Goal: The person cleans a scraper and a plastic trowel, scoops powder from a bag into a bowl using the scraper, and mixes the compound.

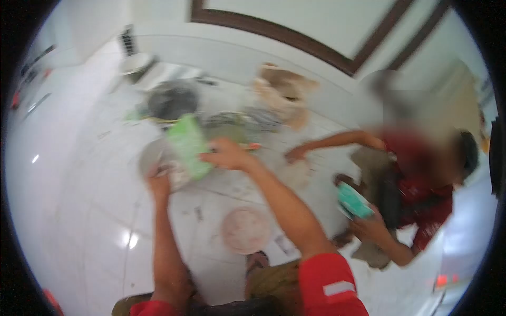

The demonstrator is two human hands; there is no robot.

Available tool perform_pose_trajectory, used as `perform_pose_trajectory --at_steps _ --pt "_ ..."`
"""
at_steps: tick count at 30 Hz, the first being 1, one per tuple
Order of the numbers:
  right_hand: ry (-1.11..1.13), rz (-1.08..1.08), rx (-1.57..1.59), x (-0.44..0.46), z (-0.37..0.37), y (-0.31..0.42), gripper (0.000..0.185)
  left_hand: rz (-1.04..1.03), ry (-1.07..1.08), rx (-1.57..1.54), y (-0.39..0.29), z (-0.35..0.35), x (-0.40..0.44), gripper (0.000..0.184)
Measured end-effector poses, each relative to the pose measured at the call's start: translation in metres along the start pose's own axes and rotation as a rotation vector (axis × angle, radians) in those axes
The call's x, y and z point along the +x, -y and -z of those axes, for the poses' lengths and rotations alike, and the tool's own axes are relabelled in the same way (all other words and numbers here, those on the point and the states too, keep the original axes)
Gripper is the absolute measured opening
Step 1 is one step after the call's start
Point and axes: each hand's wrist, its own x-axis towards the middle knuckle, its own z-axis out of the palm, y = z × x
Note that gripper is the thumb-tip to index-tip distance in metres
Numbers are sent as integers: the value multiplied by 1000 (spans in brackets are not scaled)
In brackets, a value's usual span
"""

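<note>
My right hand [227,154] is closed on the edge of a light green packet [187,145], tilted over a pale grey bowl [151,152]. Whether the packet is a box or a bag is too blurred to tell. At the near side of the bowl, my left hand [159,179] grips its rim. Part of the bowl's inside is hidden behind the packet, and something whitish shows in it. A round pinkish basin [245,230] sits on the floor nearer to me.
A dark bucket [173,101], another round container [226,126] and an open beige sack [284,92] stand toward the wall. On the right crouches a person in red [421,210], one hand holding a teal-and-white packet [354,200], the other reaching to the tiled floor.
</note>
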Motion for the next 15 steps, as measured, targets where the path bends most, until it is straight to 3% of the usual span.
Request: perform_pose_trajectory --at_steps 1,2,3,5,6,8,12,15 --pt "32 -78 141 -4 2 2 41 -153 -120 -92 -33 -2 -13 47" --pt "-20 -118 210 -9 2 0 38 50 -74 -268 -41 -9 -12 36" --pt "-50 -117 200 -16 6 -1 40 186 10 -417 -85 -4 -24 36" --pt "-20 -217 260 -15 4 6 37 428 -9 -505 -99 5 -24 48" --pt "6 -202 262 -17 8 7 37 434 -39 -503 -102 4 -25 48" --pt "103 -292 256 -13 11 7 36 328 124 -935 -100 4 -19 56" --pt "236 -252 283 -12 5 10 36 398 75 -1089 -105 12 -10 59" --pt "421 -311 172 -16 11 30 35 273 213 -1036 -110 21 -10 55"
